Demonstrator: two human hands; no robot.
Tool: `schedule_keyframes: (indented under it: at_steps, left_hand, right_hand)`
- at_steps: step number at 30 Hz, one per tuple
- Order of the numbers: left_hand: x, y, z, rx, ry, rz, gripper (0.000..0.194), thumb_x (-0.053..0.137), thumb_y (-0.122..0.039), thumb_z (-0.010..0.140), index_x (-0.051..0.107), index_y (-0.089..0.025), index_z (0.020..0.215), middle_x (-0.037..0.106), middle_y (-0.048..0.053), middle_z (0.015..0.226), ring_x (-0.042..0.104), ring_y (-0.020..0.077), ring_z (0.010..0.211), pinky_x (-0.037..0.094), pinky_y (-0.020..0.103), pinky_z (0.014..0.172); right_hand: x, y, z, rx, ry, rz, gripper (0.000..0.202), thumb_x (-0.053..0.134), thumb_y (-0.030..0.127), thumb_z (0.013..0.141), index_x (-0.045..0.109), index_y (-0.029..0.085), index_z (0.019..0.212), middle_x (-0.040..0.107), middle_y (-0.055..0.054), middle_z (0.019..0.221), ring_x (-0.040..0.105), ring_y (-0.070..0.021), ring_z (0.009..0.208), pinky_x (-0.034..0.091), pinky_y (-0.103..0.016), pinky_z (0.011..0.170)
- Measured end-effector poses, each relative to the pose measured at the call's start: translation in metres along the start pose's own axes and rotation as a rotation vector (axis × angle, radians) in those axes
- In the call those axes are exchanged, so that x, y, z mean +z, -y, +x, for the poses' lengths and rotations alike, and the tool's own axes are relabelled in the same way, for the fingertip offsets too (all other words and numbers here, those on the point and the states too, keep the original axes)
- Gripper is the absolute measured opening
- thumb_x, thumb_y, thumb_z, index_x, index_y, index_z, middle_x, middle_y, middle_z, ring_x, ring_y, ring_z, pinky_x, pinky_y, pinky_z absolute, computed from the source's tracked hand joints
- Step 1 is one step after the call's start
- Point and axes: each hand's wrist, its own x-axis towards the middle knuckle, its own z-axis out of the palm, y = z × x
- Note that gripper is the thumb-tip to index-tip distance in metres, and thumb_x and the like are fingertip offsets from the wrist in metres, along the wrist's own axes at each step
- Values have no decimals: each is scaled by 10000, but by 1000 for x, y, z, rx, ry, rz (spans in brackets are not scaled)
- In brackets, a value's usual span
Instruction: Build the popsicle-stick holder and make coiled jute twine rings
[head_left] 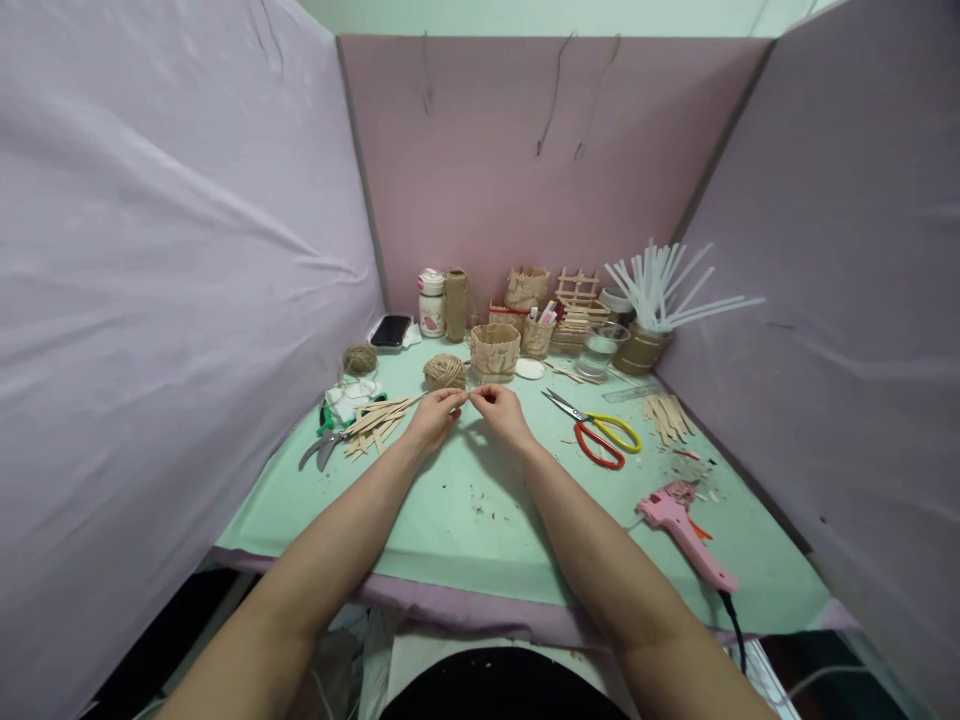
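My left hand (436,418) and my right hand (501,412) meet above the middle of the table, thumbs and fingertips pinched close together. Whatever lies between the fingertips is too small to make out. Just behind my left hand rests a ball of jute twine (445,371). Beyond my right hand stands a round basket (495,352) faced with light wooden pieces. Left of my hands lies a pile of flat wooden sticks (375,425). To the right are scissors (592,425) with one red and one yellow handle, blades apart.
A pink glue gun (686,535) with a black cord lies at the right front. Pruning shears (322,450) lie at left. Along the back are a phone (391,331), a white bottle (431,305), a water glass (600,350) and a brown pot (641,350) of glue sticks (660,285).
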Motion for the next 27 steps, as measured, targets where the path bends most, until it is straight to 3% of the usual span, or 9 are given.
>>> schedule_keyframes:
  at_steps: [4,7,17,27]
  left_hand:
    - [-1,4,4,88,-81,97,229,690,-384,633,642,-175,714,630,11,710,530,110,652,413,249,624]
    - [-2,4,4,186,-107,190,210,675,-362,659,654,-167,734,634,10,715,529,118,666,426,255,653]
    - [0,-3,-3,360,-127,326,141,658,-304,699,669,-168,736,645,38,808,575,161,799,462,304,799]
    - [-2,-2,-2,475,-106,388,120,681,-288,702,704,-170,703,652,71,857,603,186,862,473,299,745]
  right_hand:
    - [1,4,-6,-233,-169,-159,160,526,310,766,618,182,734,621,-39,764,534,-156,712,436,-287,702]
    - [4,6,-10,-335,-153,-237,168,509,301,810,615,192,738,608,-48,783,537,-163,734,434,-289,714]
    - [5,-3,-7,-286,-161,-252,172,522,281,812,640,188,729,612,-42,737,546,-165,700,429,-289,683]
    - [4,-6,-5,-316,-155,-279,129,530,225,792,603,191,691,580,-26,702,529,-160,677,415,-285,654]
